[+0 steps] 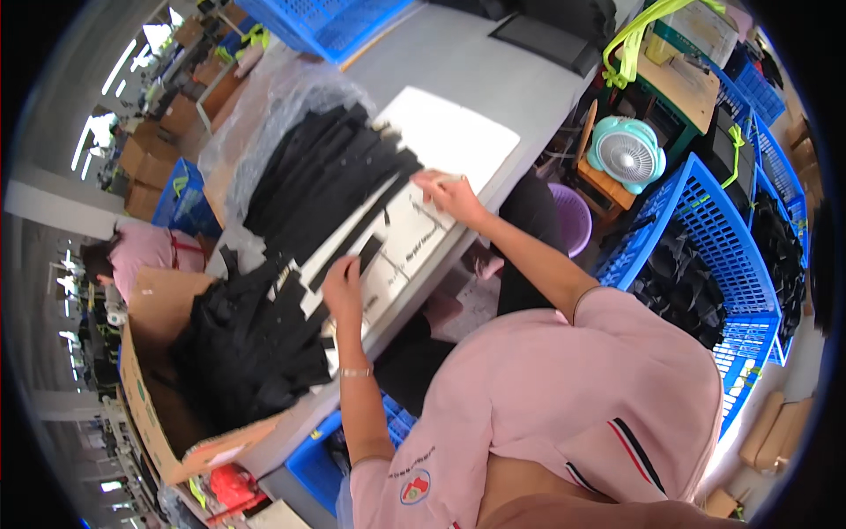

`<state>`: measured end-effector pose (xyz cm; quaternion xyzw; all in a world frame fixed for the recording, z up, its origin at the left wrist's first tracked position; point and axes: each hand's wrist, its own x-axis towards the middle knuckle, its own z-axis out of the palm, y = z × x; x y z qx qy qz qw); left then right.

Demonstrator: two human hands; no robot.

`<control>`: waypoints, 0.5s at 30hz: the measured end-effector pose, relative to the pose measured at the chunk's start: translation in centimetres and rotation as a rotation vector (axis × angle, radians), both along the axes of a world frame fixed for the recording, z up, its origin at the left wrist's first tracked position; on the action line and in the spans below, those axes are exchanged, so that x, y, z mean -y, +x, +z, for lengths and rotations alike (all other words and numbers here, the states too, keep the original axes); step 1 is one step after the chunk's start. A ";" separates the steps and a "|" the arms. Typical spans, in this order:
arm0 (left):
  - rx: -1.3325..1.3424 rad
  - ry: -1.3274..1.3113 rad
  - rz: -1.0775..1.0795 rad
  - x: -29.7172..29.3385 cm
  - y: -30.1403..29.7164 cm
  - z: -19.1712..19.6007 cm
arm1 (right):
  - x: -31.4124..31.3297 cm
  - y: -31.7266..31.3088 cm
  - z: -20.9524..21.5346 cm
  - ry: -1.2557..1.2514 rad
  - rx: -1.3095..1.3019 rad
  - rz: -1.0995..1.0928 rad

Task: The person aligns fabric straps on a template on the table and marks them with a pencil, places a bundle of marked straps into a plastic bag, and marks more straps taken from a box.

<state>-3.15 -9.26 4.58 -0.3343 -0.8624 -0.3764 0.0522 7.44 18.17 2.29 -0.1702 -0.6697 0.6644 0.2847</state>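
Note:
A thick pile of black fabric strips (308, 176) lies fanned across the table, on and beside white boards. My left hand (342, 289) is closed in a pinch at the end of a short black strip (370, 254), over a white board with dark markings (407, 251). At the right end of the pile is my right hand (449, 196), its fingers drawn together; what they hold, if anything, is too small to make out. A narrow black strip (357, 240) lies slanting between the pile and the marked board. Another white board (458, 132) extends beyond my right hand.
At the left, an open cardboard box (159, 388) stands against more black strips (256, 353). Clear plastic sheeting (264, 115) lies behind the pile. Blue crates (731, 212), a turquoise fan (627, 152) and a purple bin (573, 219) are at the right. Another person (154, 256) sits far left.

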 end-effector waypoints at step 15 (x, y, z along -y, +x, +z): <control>-0.182 0.018 0.094 -7.5 8.3 -4.0 | 2.6 7.0 -2.5 1.151 0.097 0.003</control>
